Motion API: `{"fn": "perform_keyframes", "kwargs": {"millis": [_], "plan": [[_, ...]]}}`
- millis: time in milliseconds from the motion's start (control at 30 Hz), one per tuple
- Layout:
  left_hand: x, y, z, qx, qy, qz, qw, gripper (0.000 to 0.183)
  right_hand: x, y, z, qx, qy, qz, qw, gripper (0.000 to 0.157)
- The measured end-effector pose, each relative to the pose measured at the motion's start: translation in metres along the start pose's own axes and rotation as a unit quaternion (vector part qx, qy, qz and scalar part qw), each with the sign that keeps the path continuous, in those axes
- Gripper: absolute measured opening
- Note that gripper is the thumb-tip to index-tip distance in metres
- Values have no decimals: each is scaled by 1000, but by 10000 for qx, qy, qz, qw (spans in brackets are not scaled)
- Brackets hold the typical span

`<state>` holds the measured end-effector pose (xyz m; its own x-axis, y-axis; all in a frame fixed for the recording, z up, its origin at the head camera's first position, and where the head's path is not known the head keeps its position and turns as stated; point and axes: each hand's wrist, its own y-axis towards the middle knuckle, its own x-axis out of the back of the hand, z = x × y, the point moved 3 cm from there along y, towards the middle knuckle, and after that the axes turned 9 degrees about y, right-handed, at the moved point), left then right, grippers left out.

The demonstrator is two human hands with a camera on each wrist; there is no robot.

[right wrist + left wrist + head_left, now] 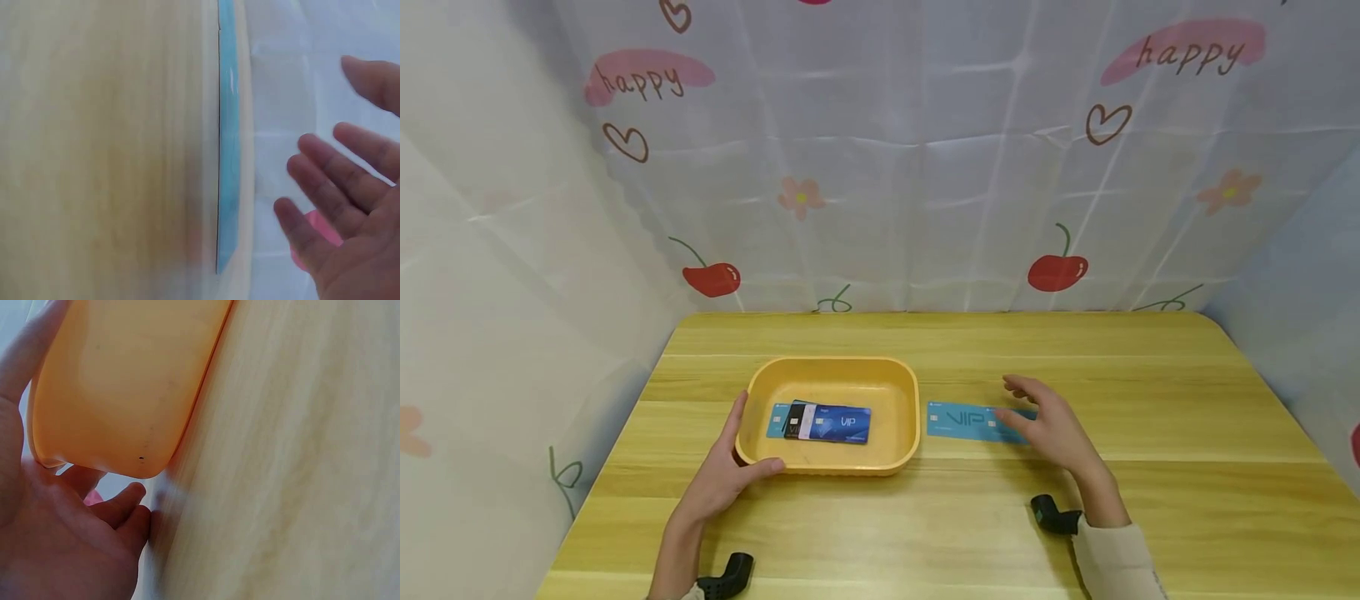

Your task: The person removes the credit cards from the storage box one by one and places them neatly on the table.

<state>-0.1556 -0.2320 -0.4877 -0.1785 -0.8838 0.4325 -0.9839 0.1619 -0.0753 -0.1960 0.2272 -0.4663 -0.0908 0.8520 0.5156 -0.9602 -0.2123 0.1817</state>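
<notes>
At its left end, a yellow plastic tray (827, 468) is held by my left hand (718, 479), with the thumb over the front rim and the fingers along the side. Inside the tray lies a fanned stack of cards, a dark blue VIP card (842, 425) on top, with black, pale and light blue ones partly covered. Two light blue VIP cards (958, 421) overlap on the table to the right of the tray. Above their right end hovers my right hand (1052, 425), fingers spread and holding nothing. The right wrist view shows those blue cards (229, 137) edge-on beside the fingers.
The wooden table (970, 517) carries everything. A white curtain (910, 167) with cherries and hearts hangs behind it, and plain cloth drapes both sides. A black wrist-worn device (1054, 515) sits by the right wrist, another (730, 575) by the left.
</notes>
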Motion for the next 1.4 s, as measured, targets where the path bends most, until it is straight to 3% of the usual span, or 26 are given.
{"fn": "perform_keyframes", "kwargs": {"millis": [633,967,1167,1400], "plan": [[2,-1,-1,-51,48,-33,10000,113,-14,1,48,683,195,-85,9974,55],[0,1,0,-64,-219,61,9997,114,-20,-1,62,919,207,-96,9955,53],[0,0,0,-36,-81,24,10000,113,-32,0,69,1161,369,22,9925,53],[0,0,-1,-13,-141,51,9999,113,-48,2,79,1099,308,80,9934,54]]}}
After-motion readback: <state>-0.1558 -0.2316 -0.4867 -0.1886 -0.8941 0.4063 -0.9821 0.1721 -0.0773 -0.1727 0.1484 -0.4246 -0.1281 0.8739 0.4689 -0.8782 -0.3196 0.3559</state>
